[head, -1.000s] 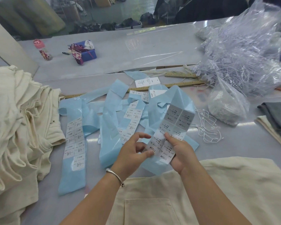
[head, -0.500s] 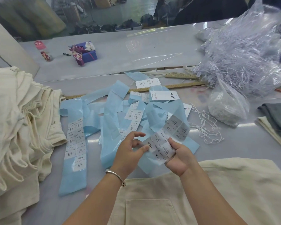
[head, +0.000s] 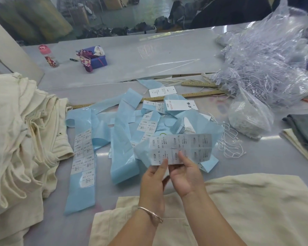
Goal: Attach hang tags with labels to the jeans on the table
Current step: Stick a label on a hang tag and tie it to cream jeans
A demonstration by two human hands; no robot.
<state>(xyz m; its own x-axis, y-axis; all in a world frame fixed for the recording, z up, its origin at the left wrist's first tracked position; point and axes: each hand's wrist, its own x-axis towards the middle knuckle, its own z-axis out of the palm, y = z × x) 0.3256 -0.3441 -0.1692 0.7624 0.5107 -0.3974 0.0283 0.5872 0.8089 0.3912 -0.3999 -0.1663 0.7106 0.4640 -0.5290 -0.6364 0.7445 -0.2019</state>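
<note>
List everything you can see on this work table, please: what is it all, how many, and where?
label sheet: one, white stickers on blue backing, held up over the table's middle
blue backing strips: many, pale blue, some still bearing white labels, spread left of centre
hang tags: two plainly seen, white, beyond the strips
string loops: a loose bunch, white, right of the strips
jeans: one cream pair lying nearest; a cream pile at left
plastic bags: a large clear one of fasteners, far right; a smaller one before it
wooden rulers: two, behind the strips
bottle: one, pink cap, far left
left hand: pinches the sheet's lower edge
right hand: holds the sheet
</note>
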